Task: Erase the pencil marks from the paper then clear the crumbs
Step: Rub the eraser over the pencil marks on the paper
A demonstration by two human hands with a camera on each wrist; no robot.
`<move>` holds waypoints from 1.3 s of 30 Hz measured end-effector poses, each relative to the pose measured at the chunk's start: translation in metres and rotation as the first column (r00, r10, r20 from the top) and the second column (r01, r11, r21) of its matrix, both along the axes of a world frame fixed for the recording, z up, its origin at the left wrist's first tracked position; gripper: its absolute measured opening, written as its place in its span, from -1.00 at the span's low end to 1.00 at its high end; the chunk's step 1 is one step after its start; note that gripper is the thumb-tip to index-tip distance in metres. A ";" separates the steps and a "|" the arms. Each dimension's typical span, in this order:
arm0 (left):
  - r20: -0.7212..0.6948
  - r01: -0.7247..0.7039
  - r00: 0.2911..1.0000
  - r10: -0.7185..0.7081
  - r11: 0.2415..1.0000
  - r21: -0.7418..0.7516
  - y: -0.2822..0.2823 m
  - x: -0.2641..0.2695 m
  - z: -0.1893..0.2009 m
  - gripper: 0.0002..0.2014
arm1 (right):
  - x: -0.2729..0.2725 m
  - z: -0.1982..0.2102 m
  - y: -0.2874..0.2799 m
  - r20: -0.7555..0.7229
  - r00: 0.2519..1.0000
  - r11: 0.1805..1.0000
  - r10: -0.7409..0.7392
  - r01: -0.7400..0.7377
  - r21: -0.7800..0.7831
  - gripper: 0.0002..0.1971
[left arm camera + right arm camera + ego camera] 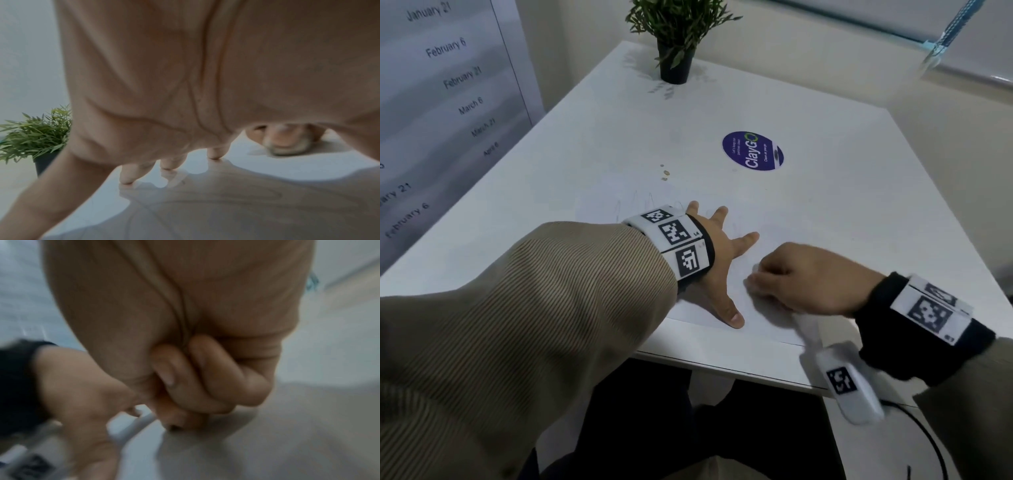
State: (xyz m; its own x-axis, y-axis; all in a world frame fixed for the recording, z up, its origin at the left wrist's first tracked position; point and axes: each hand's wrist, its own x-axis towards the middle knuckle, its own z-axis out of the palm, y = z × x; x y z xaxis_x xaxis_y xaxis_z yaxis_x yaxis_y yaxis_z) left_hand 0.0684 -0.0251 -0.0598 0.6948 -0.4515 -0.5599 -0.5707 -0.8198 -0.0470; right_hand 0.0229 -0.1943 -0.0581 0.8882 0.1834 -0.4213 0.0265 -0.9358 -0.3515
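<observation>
Paper [767,310] under spread left hand [717,260]

Your paper [767,246] lies flat on the tabletop [842,192], close to the near edge. Your left hand [717,260] rests on its left part, fingertips [213,155] touching the sheet; your right hand [804,277] sits just beside it to the right, also on the sheet. Pencil marks [633,202] run along the far-left part of the paper. Beyond its far edge lie a few crumbs [665,173] — to their right, a round sticker [752,150]. At the far edge stands a potted plant [676,37].
</observation>
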 end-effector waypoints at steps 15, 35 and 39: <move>-0.006 -0.013 1.000 0.013 1.000 -0.006 0.002 0.002 -0.003 0.34 | 0.019 0.002 -0.006 0.009 0.995 0.995 -0.099 0.099 0.024 -0.54; -0.007 -0.032 0.999 0.032 0.999 0.003 0.002 0.005 -0.010 0.49 | 0.017 -0.003 0.003 -0.058 0.998 0.999 0.000 0.002 0.045 -0.54; -0.010 -0.043 0.999 0.043 0.999 -0.005 0.004 0.003 -0.008 0.49 | 0.035 -0.001 -0.011 0.050 0.989 0.990 -0.137 0.135 0.032 -0.54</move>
